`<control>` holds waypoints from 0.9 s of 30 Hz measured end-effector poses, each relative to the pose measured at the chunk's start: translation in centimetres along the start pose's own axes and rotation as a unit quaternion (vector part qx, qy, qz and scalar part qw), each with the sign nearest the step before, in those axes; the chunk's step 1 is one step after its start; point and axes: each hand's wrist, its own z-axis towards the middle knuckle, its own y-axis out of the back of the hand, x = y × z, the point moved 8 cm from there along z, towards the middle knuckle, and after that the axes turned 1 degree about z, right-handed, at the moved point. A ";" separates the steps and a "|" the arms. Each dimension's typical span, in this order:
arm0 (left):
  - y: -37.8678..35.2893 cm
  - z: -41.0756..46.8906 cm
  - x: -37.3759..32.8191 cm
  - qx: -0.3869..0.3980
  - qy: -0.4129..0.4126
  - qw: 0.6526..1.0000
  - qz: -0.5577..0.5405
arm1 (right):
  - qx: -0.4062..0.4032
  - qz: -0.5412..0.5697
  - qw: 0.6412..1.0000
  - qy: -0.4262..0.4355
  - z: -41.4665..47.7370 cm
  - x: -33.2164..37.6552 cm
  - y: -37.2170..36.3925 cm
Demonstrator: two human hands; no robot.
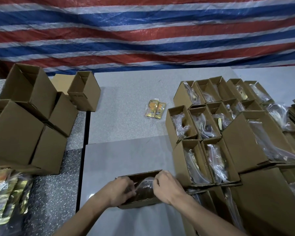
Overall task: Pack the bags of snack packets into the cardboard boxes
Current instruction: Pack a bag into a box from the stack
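Both hands work at one open cardboard box on the grey table near the person. The left hand and right hand curl their fingers on a clear bag of snack packets that sits partly inside. Packing is mid-step, it seems; next the bag needs pushing fully down. Filled boxes stand right, empty boxes left.

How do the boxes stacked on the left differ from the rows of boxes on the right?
The left boxes show no bags inside; the right boxes hold clear plastic bags. The left boxes are piled loosely on one another; the right boxes stand packed side by side. Both are plain brown cardboard with open tops.
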 end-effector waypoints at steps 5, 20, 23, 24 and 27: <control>0.3 0.1 -0.5 -0.066 0.022 0.997 0.029 | -0.021 -0.103 0.994 0.022 0.6 0.8 -0.9; -0.2 0.9 -0.9 -0.111 0.116 0.984 0.072 | -0.030 -0.178 0.981 0.069 1.1 1.2 -1.3; 0.7 -0.2 -0.2 -0.159 0.089 0.983 -0.032 | -0.051 -0.161 0.983 0.067 0.8 0.9 -0.4; 1.0 -0.5 0.0 -0.173 0.083 0.980 -0.057 | -0.060 -0.155 0.984 0.064 0.6 1.0 -0.1; 1.4 -1.1 0.2 -0.179 0.068 0.977 -0.099 | -0.104 -0.132 0.982 0.086 0.0 2.4 0.7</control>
